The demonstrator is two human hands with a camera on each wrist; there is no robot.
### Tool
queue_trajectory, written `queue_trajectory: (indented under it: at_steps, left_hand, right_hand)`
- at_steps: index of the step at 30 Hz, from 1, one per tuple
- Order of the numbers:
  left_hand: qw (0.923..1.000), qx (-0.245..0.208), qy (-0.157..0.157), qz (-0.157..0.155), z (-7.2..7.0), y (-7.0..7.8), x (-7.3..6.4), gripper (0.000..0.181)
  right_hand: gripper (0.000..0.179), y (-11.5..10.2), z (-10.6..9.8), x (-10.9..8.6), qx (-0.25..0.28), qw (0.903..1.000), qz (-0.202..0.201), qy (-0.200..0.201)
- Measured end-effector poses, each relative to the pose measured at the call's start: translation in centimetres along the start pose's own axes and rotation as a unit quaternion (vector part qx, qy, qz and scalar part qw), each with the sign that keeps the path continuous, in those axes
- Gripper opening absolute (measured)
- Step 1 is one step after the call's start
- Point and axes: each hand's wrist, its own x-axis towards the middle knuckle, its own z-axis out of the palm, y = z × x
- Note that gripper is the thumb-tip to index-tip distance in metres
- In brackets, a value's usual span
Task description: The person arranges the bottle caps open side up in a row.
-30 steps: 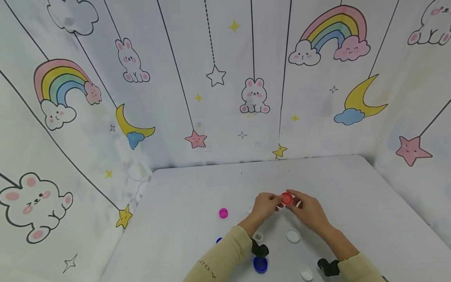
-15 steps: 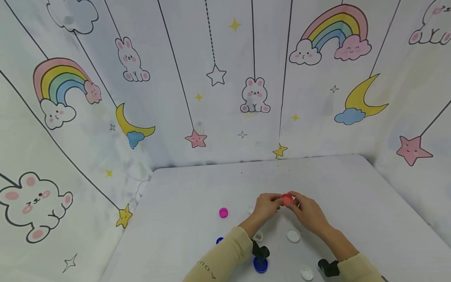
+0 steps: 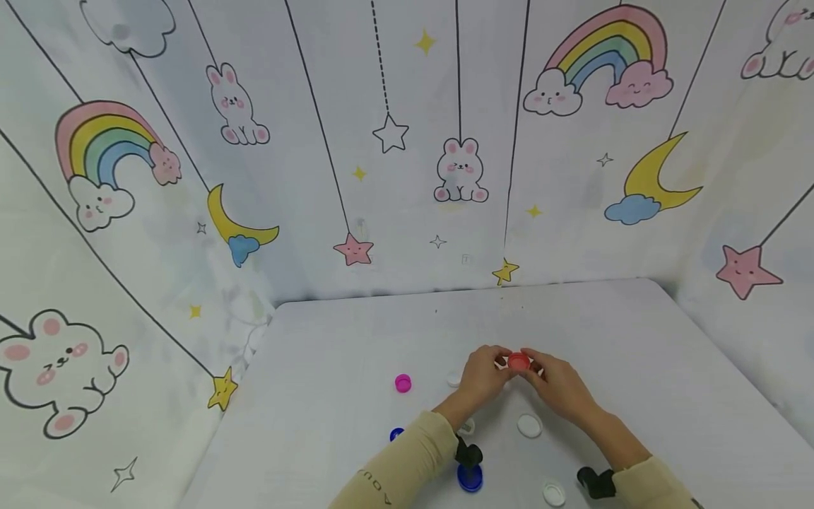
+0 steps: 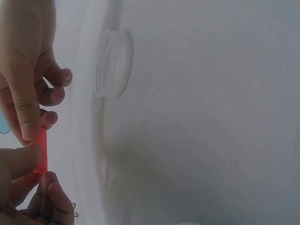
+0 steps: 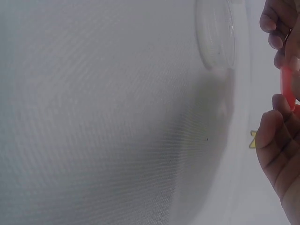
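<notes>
A round red bottle cap (image 3: 518, 362) is held above the white table, its hollow side towards the head camera. My left hand (image 3: 483, 371) pinches its left edge with thumb and fingers. My right hand (image 3: 562, 382) pinches the right edge. From the left wrist the cap (image 4: 41, 152) shows edge-on between both hands' fingertips. The right wrist view has only part of the cap (image 5: 287, 86), at its right border. Nearest to the hands on the table are an oval-looking white lid (image 3: 529, 425) and another white cap (image 3: 454, 379), partly behind my left hand.
A magenta cap (image 3: 403, 383) lies left of the hands. Nearer the front are a blue cap (image 3: 396, 434) partly behind the left sleeve, a small white cap (image 3: 467, 426), a larger blue cap (image 3: 470, 478) and a white cap (image 3: 553, 494). A patterned cloth wall (image 3: 407, 191) stands behind.
The red cap has sunk very slightly and tipped so it looks flatter. The fingers of both hands have shifted a little on its edges. The caps on the table have stayed put.
</notes>
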Motion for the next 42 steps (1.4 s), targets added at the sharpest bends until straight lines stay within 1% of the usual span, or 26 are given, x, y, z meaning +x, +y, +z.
queue_trajectory:
  at_steps: [2, 4, 7, 10, 13, 14, 18, 21, 24, 30, 33, 37, 42]
  left_hand:
    - [0.9996, 0.025, 0.006, 0.01, 0.1, 0.0, 0.0, 0.029]
    - [0.999, 0.039, 0.009, 0.018, 0.1, 0.1, -0.1, 0.028]
    - [0.9987, 0.044, 0.008, 0.025, 0.0, 0.2, -0.2, 0.028]
    - [0.998, 0.056, 0.007, 0.031, 0.0, 0.2, -0.2, 0.028]
    - [0.9972, 0.069, 0.002, 0.03, 0.2, 0.2, 0.0, 0.029]
    - [0.9969, 0.073, 0.0, 0.029, 0.3, 0.2, 0.0, 0.028]
    - [0.9957, 0.09, -0.021, 0.009, 0.4, 0.2, 0.2, 0.025]
    - [0.9929, 0.112, -0.039, -0.002, 0.6, 0.1, 0.2, 0.021]
    - [0.9906, 0.127, -0.049, -0.007, 1.0, 0.0, 0.2, 0.019]
    - [0.9844, 0.168, -0.05, -0.013, 1.7, -0.1, 0.2, 0.017]
    - [0.9815, 0.184, -0.05, -0.014, 1.9, -0.1, 0.1, 0.017]
    - [0.9818, 0.182, -0.049, -0.018, 2.0, -0.2, 0.2, 0.019]
    - [0.9817, 0.181, -0.053, -0.028, 2.2, -0.3, 0.4, 0.022]
  right_hand:
    - [0.047, 0.0, 0.0, -0.1, -0.001, 1.0, 0.001, 0.0]
    - [0.048, 0.1, 0.1, -0.1, -0.003, 1.0, 0.007, -0.004]
    - [0.049, 0.1, 0.2, -0.1, -0.005, 0.9998, 0.016, -0.013]
    - [0.05, 0.2, 0.2, -0.2, -0.006, 0.9997, 0.017, -0.016]
    - [0.05, 0.2, 0.2, -0.2, -0.005, 0.9996, 0.02, -0.018]
    - [0.05, 0.2, 0.3, -0.1, -0.008, 0.9995, 0.022, -0.02]
    - [0.047, 0.3, 0.7, -0.1, -0.025, 0.998, 0.038, -0.043]
    - [0.044, 0.3, 1.1, -0.1, -0.038, 0.9962, 0.048, -0.062]
    - [0.042, 0.3, 1.5, -0.3, -0.046, 0.995, 0.054, -0.071]
    - [0.039, 0.4, 1.9, -0.5, -0.051, 0.9952, 0.054, -0.064]
    - [0.04, 0.6, 2.0, -0.5, -0.053, 0.995, 0.054, -0.065]
    - [0.041, 0.6, 2.1, -0.5, -0.051, 0.9944, 0.062, -0.068]
    - [0.04, 0.5, 1.9, -0.4, -0.053, 0.9941, 0.063, -0.071]
